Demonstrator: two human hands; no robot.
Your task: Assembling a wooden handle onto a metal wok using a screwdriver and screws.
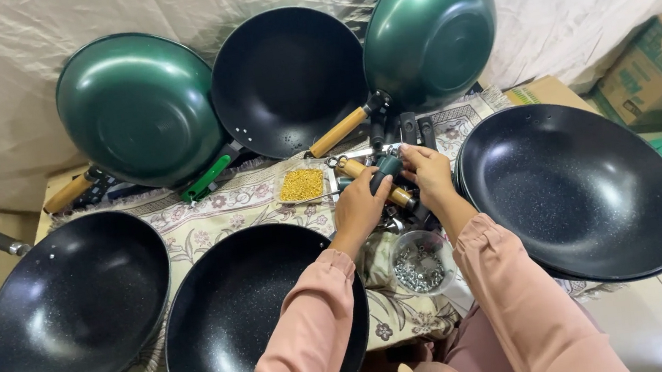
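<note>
My left hand [361, 205] and my right hand [429, 171] meet over a small pile of pan handles near the middle of the table. Together they grip a dark teal handle piece [387, 167], and a wooden handle [401, 196] lies just under them. More black handles [409, 128] stand behind my fingers. Both arms wear pink sleeves. A clear round cup of small metal screws [420, 263] sits between my forearms.
Black woks lie at the left [74, 307], front centre [236, 309] and right [579, 192]. Two green woks [138, 109] [430, 28] and a black one [287, 77] lean on the back sheet. A tray of yellow bits [302, 185] and cardboard boxes [661, 70] are nearby.
</note>
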